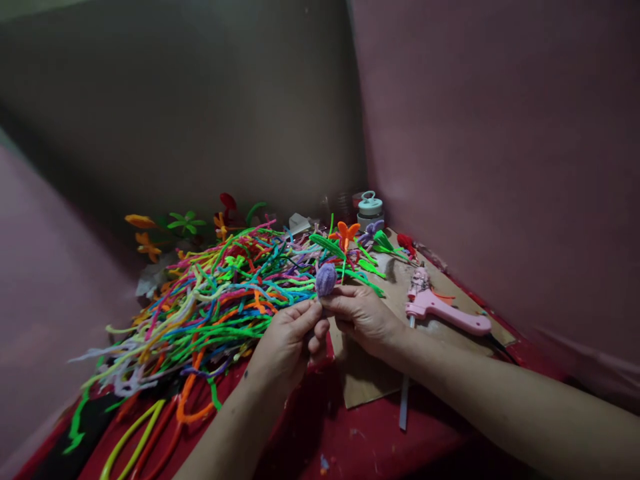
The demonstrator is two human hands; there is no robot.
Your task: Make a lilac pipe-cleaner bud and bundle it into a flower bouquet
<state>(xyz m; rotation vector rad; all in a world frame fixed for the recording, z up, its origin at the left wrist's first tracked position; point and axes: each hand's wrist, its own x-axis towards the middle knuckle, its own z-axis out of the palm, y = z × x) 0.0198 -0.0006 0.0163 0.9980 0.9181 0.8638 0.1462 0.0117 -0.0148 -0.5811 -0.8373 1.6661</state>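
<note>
Purple pipe-cleaner bud [326, 279], pinched at its base by left hand [287, 340] and right hand [365, 319] above the red table [350, 440]; judged light, soft, easily crushed, best gripped by the wire stem.

Left hand [287, 340], right hand [365, 320] bare; forearms bare; dark speck at left wrist.
</note>
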